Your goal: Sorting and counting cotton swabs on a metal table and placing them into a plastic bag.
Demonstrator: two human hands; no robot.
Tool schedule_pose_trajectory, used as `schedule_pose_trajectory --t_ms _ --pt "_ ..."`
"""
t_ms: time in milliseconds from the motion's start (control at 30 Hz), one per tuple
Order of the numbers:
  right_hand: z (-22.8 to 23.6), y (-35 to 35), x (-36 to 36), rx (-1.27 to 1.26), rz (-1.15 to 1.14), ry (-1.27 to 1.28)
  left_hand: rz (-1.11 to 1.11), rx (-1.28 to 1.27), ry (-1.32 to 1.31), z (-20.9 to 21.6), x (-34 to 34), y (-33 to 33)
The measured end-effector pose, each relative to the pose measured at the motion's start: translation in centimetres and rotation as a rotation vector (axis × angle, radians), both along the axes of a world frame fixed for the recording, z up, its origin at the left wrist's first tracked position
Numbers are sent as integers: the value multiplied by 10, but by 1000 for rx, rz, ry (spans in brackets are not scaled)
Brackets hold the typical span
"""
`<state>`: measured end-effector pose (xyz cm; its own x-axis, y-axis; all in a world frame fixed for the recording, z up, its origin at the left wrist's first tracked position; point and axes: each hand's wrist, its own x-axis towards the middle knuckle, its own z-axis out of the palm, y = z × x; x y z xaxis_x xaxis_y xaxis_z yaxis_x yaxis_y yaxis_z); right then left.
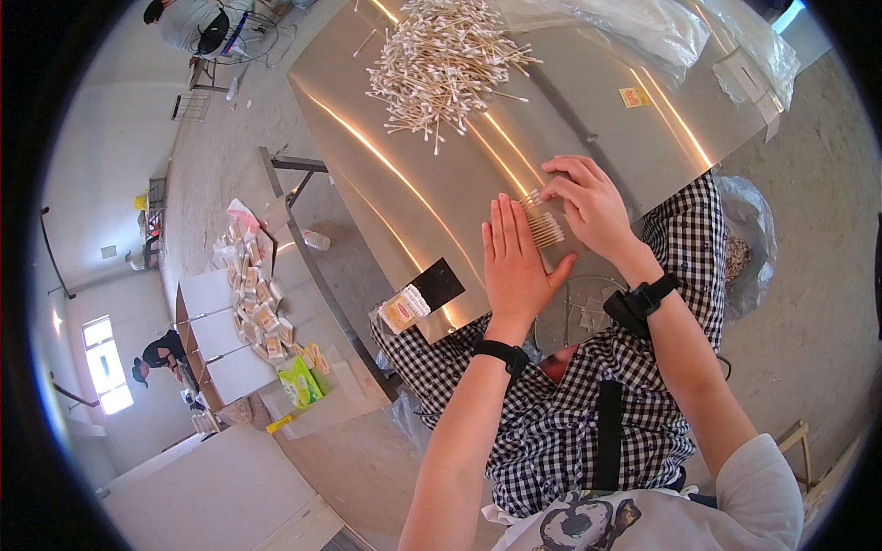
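My left hand [513,266] lies flat on the shiny metal table [386,193], fingers straight and side by side, thumb apart. Its edge rests against a small row of cotton swabs [546,228] with white tips and pale sticks. On the other side of that row, my right hand [593,207] is bent, its fingers apart and their tips touching the far ends of the swabs; its thumb is hidden. A large loose heap of cotton swabs [450,64] sits at the far side. Nearer, to my left, is a filled swab pack [404,309] beside a black flat piece [441,283].
Clear plastic bags [643,32] lie along the far right edge, near a small yellow label [633,97]. A lower table to my left carries many swab packs [262,308] and a green package [299,382]. A filled plastic bag [744,248] stands at right. Another person [161,356] is in the background.
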<state>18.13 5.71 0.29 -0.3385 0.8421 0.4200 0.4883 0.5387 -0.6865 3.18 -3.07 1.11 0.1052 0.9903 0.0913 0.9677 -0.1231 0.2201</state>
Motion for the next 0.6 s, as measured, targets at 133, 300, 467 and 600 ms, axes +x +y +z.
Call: schedule_pose_trajectory --t_ms 133,300,467,600 --pt "-3 1 1 19 12 -21 -1 10 -14 0 0 0" --pt "-4 1 -1 18 -13 -14 -1 13 -21 0 0 0" --pt "-4 2 -2 17 -5 -30 -2 18 -53 -2 -2 0" --pt "-1 4 -12 -5 -8 -13 -1 22 -84 -2 -2 -1"
